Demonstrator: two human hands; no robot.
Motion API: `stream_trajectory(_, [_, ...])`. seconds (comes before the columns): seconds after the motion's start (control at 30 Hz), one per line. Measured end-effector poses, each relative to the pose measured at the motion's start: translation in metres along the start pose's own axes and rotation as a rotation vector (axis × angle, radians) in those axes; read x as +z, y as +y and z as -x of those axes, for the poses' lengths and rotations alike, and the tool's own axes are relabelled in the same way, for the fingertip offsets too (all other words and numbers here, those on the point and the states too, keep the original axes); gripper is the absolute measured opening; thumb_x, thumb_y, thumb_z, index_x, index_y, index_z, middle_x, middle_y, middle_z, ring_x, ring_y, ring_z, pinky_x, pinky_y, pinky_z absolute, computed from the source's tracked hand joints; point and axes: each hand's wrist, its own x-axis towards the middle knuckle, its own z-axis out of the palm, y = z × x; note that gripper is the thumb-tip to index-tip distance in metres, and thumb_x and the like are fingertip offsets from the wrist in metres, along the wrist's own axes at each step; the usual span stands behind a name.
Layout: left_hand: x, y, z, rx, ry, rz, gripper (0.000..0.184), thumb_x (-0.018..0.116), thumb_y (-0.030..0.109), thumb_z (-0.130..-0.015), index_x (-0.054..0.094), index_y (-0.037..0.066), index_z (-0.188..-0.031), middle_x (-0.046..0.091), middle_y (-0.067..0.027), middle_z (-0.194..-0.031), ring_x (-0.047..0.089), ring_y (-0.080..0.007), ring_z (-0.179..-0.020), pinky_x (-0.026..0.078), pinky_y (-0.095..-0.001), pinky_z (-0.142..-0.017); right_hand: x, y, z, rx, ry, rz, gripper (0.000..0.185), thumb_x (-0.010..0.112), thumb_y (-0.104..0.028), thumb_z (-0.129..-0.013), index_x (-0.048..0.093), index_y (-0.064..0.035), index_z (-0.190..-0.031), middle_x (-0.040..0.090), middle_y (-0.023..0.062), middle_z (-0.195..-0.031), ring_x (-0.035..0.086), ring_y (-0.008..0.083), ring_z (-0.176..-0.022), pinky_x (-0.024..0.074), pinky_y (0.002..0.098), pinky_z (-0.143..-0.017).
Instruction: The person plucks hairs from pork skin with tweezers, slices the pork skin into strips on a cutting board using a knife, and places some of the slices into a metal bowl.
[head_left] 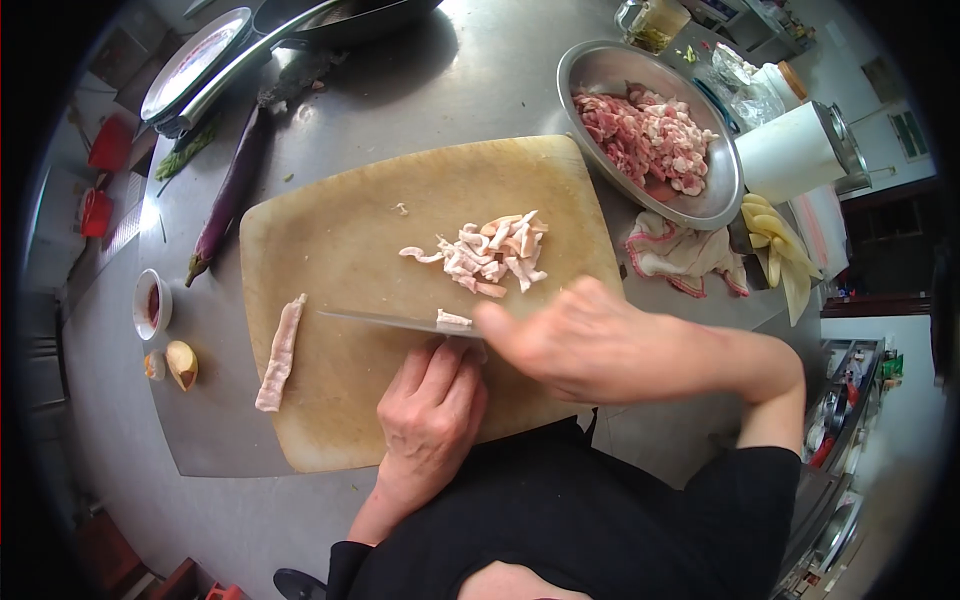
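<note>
My right hand is closed around the handle of a kitchen knife, whose blade points left across the wooden cutting board. Just below the blade, the curled fingers of my left hand press on a pale strip of meat, mostly hidden by fingers and knife. A small cut piece of meat lies against the blade's far side. Beyond it is a loose pile of pale meat strips. One longer uncut meat strip rests near the board's left edge.
A steel bowl of chopped meat stands right of the board, by a cloth and a paper roll. To the left are an eggplant, a small white bowl and garlic. A pan sits behind.
</note>
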Motion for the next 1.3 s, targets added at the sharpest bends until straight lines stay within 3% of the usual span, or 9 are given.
stream_trajectory(0.07, [0.000, 0.000, 0.003, -0.011, -0.008, -0.008, 0.029, 0.073, -0.003, -0.073, 0.071, 0.000, -0.101, 0.068, -0.0101, -0.108, 0.067, -0.0270, -0.097, 0.058, -0.0365, -0.080, 0.011, 0.008, -0.031, -0.098, 0.105, -0.018, 0.028, 0.064, -0.002, -0.080, 0.048, 0.0054, -0.101, 0.063, 0.0185, -0.063, 0.071, 0.0377, -0.066, 0.0504, 0.0471, -0.053])
stream_trajectory(0.17, [-0.001, 0.000, 0.004, -0.021, 0.014, -0.007, 0.028, 0.074, -0.005, -0.074, 0.071, 0.000, -0.101, 0.068, -0.0103, -0.106, 0.067, -0.0289, -0.096, 0.057, -0.0378, -0.080, 0.016, 0.014, -0.055, -0.086, 0.152, 0.035, 0.026, 0.063, -0.004, -0.083, 0.048, 0.0041, -0.102, 0.062, 0.0175, -0.064, 0.066, 0.0422, -0.059, 0.0458, 0.0508, -0.049])
stream_trajectory(0.4, [0.004, 0.011, 0.010, -0.049, 0.089, -0.042, 0.026, 0.074, -0.009, -0.076, 0.072, 0.003, -0.099, 0.066, -0.0098, -0.105, 0.066, -0.0297, -0.094, 0.056, -0.0389, -0.079, 0.018, 0.028, -0.025, 0.060, 0.205, -0.069, 0.025, 0.063, -0.018, -0.098, 0.050, 0.0015, -0.106, 0.065, 0.0252, -0.077, 0.069, 0.0453, -0.082, 0.0496, 0.0552, -0.070])
stream_trajectory(0.5, [0.004, 0.013, 0.011, -0.044, 0.134, -0.115, 0.027, 0.074, -0.009, -0.075, 0.073, 0.003, -0.099, 0.065, -0.0100, -0.107, 0.065, -0.0294, -0.093, 0.056, -0.0388, -0.079, 0.013, 0.033, 0.001, 0.068, 0.214, -0.063, 0.024, 0.063, -0.018, -0.098, 0.049, 0.0004, -0.105, 0.063, 0.0219, -0.072, 0.068, 0.0430, -0.072, 0.0486, 0.0546, -0.064])
stream_trajectory(0.57, [0.004, 0.012, 0.012, -0.033, 0.127, -0.113, 0.027, 0.074, -0.010, -0.075, 0.072, 0.002, -0.099, 0.065, -0.0104, -0.106, 0.065, -0.0296, -0.093, 0.056, -0.0390, -0.079, 0.004, 0.022, 0.016, 0.237, 0.138, 0.158, 0.031, 0.062, -0.006, -0.084, 0.052, 0.0039, -0.111, 0.068, 0.0215, -0.072, 0.070, 0.0435, -0.071, 0.0521, 0.0524, -0.059])
stream_trajectory(0.67, [0.005, 0.010, 0.013, -0.004, 0.095, -0.105, 0.026, 0.073, -0.010, -0.075, 0.072, 0.001, -0.099, 0.065, -0.0112, -0.104, 0.065, -0.0299, -0.093, 0.056, -0.0392, -0.079, 0.003, 0.009, 0.034, 0.254, 0.235, 0.176, 0.030, 0.061, -0.002, -0.081, 0.050, 0.0033, -0.109, 0.065, 0.0173, -0.065, 0.069, 0.0411, -0.061, 0.0506, 0.0491, -0.052])
stream_trajectory(0.9, [0.004, 0.007, 0.012, 0.053, 0.066, -0.130, 0.028, 0.071, -0.004, -0.077, 0.071, -0.004, -0.105, 0.065, -0.0125, -0.105, 0.066, -0.0301, -0.097, 0.057, -0.0381, -0.079, -0.003, -0.022, 0.059, 0.119, 0.033, 0.185, 0.032, 0.065, -0.002, -0.081, 0.049, 0.0027, -0.108, 0.065, 0.0144, -0.064, 0.071, 0.0317, -0.060, 0.0512, 0.0429, -0.049])
stream_trajectory(1.13, [0.004, 0.003, 0.012, 0.058, 0.069, -0.112, 0.031, 0.071, -0.003, -0.076, 0.072, -0.003, -0.107, 0.066, -0.0120, -0.105, 0.066, -0.0312, -0.096, 0.056, -0.0405, -0.079, -0.001, -0.021, 0.049, 0.128, -0.009, 0.151, 0.023, 0.063, 0.000, -0.083, 0.047, 0.0019, -0.099, 0.064, 0.0157, -0.063, 0.071, 0.0322, -0.060, 0.0517, 0.0422, -0.050])
stream_trajectory(1.3, [0.005, 0.003, 0.011, -0.013, 0.031, -0.041, 0.030, 0.072, -0.008, -0.076, 0.073, 0.000, -0.104, 0.068, -0.0120, -0.107, 0.066, -0.0348, -0.096, 0.056, -0.0435, -0.081, 0.012, -0.010, 0.001, -0.054, 0.112, 0.099, 0.021, 0.063, 0.000, -0.084, 0.045, 0.0020, -0.095, 0.062, 0.0175, -0.063, 0.071, 0.0347, -0.062, 0.0512, 0.0441, -0.050])
